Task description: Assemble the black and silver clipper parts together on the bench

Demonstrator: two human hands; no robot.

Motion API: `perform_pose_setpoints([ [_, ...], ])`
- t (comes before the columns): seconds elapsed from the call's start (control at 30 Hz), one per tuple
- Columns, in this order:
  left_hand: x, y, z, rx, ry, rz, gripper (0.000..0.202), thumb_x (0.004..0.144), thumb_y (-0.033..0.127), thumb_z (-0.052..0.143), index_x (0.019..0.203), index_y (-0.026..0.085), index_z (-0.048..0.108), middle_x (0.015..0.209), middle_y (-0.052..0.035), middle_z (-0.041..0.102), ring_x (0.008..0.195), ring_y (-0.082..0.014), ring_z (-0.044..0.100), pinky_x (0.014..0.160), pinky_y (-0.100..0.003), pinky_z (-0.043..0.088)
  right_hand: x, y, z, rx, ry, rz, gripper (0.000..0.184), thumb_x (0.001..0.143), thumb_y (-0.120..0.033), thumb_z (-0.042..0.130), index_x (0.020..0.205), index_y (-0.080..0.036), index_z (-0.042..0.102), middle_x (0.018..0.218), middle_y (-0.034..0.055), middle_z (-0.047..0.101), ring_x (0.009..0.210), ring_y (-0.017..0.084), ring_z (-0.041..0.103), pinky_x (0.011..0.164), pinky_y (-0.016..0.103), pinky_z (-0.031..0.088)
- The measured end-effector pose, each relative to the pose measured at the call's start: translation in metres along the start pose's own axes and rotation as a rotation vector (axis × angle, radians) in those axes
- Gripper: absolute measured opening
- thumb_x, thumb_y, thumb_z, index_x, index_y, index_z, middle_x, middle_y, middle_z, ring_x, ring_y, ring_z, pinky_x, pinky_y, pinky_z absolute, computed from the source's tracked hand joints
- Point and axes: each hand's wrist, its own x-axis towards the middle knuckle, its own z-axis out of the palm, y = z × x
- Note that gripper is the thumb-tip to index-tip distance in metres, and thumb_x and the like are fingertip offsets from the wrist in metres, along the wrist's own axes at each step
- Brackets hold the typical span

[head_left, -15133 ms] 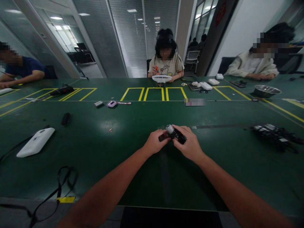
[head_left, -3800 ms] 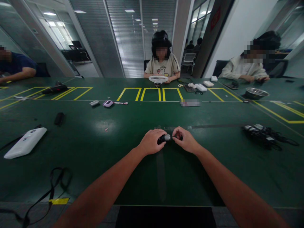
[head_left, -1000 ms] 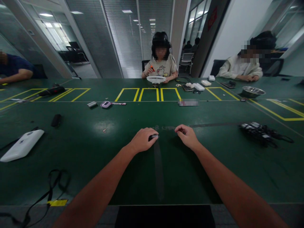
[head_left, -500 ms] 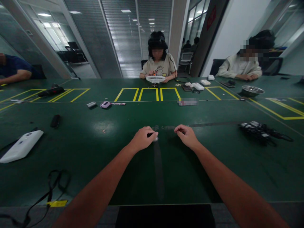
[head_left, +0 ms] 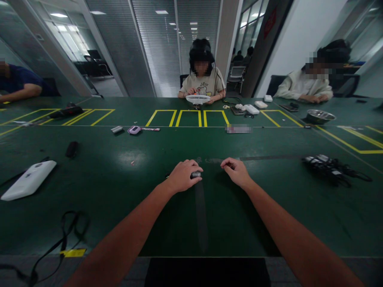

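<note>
The left hand (head_left: pixel 183 175) is wrapped round a grey-ended cylinder (head_left: pixel 196 174) above the near table (head_left: pixel 233 223); a loosened grip could let it roll. Rightward, the right hand (head_left: pixel 235 171) is curled; whether it holds anything droppable, I cannot tell.

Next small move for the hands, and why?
Probably ease the right hand toward the dark cylinder: the left hand grips it with one end showing on the right hand's side, and the right hand is curled nearby, apart from it. Whether it holds anything, I can't tell.
</note>
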Motion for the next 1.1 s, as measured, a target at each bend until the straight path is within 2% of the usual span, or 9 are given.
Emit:
perform_pose_setpoints([
  [0.13,0.0,0.005,0.002,0.095,-0.041,0.059,0.028,0.092,0.037,0.051,0.117,0.025,0.059,0.114,-0.0057,0.061,0.105,-0.0236,0.053,0.091,-0.04,0.041,0.0,0.001,0.0,-0.013,-0.009,-0.011,0.014,0.077,-0.018,0.051,0.079,-0.019,0.065,0.073,0.0002,0.064,0.062,0.012,0.055,0.059,0.025,0.041],
  [0.33,0.001,0.011,0.009,0.203,-0.052,0.03,0.026,0.094,0.032,0.046,0.116,0.023,0.057,0.113,-0.0079,0.06,0.105,-0.0249,0.054,0.088,-0.041,0.042,-0.001,-0.001,0.002,-0.034,0.003,-0.016,0.013,0.078,-0.019,0.052,0.078,-0.019,0.065,0.073,0.0003,0.064,0.062,0.012,0.056,0.06,0.025,0.041],
  [0.5,-0.004,-0.006,0.001,0.214,-0.051,-0.031,0.026,0.095,0.032,0.046,0.114,0.022,0.059,0.109,-0.0086,0.061,0.101,-0.0235,0.056,0.086,-0.038,0.044,-0.001,0.0,0.001,-0.044,-0.011,0.0,0.013,0.079,-0.02,0.053,0.08,-0.019,0.066,0.073,0.0004,0.065,0.064,0.013,0.057,0.061,0.025,0.042],
  [0.57,-0.01,-0.024,-0.007,0.236,-0.051,-0.081,0.026,0.094,0.031,0.046,0.112,0.02,0.061,0.105,-0.0097,0.062,0.098,-0.0231,0.057,0.086,-0.037,0.045,-0.002,-0.001,0.0,-0.046,-0.018,-0.003,0.013,0.08,-0.02,0.052,0.08,-0.019,0.066,0.073,0.0004,0.065,0.064,0.013,0.057,0.061,0.025,0.042],
  [0.67,-0.027,-0.063,-0.023,0.268,-0.046,-0.192,0.028,0.093,0.032,0.047,0.112,0.018,0.062,0.106,-0.0107,0.064,0.099,-0.0232,0.058,0.088,-0.035,0.045,-0.002,-0.003,0.0,-0.048,-0.037,-0.012,0.014,0.08,-0.02,0.052,0.08,-0.019,0.066,0.074,0.0007,0.065,0.064,0.013,0.057,0.061,0.025,0.043],
  [0.77,-0.056,-0.109,-0.043,0.353,-0.005,-0.4,0.034,0.093,0.035,0.044,0.116,0.017,0.062,0.112,-0.0123,0.064,0.103,-0.0258,0.058,0.089,-0.036,0.044,-0.003,-0.005,0.0,-0.041,-0.056,-0.021,0.014,0.08,-0.02,0.052,0.08,-0.019,0.066,0.076,0.0012,0.065,0.066,0.014,0.058,0.063,0.026,0.043],
  [0.87,-0.089,-0.151,-0.069,0.443,0.037,-0.597,0.041,0.094,0.037,0.039,0.116,0.012,0.061,0.109,-0.0145,0.064,0.099,-0.0273,0.059,0.084,-0.035,0.045,-0.004,-0.007,0.0,-0.032,-0.046,-0.019,0.013,0.079,-0.02,0.052,0.079,-0.019,0.066,0.075,0.0011,0.064,0.066,0.014,0.057,0.064,0.027,0.043],
  [1.0,-0.13,-0.194,-0.101,0.532,0.033,-0.941,0.043,0.091,0.041,0.038,0.107,0.01,0.063,0.103,-0.0147,0.066,0.091,-0.0272,0.06,0.071,-0.032,0.046,-0.005,-0.008,0.0,-0.035,-0.032,-0.033,0.014,0.078,-0.018,0.051,0.077,-0.019,0.065,0.073,0.0008,0.064,0.064,0.013,0.056,0.062,0.026,0.042],
  [1.1,-0.153,-0.219,-0.116,0.496,0.01,-1.154,0.036,0.086,0.041,0.045,0.094,0.012,0.065,0.095,-0.0129,0.067,0.084,-0.0261,0.06,0.066,-0.03,0.045,-0.005,-0.009,0.0,-0.046,-0.043,-0.042,0.015,0.078,-0.018,0.051,0.078,-0.019,0.066,0.075,0.0009,0.065,0.065,0.013,0.056,0.063,0.026,0.042],
])
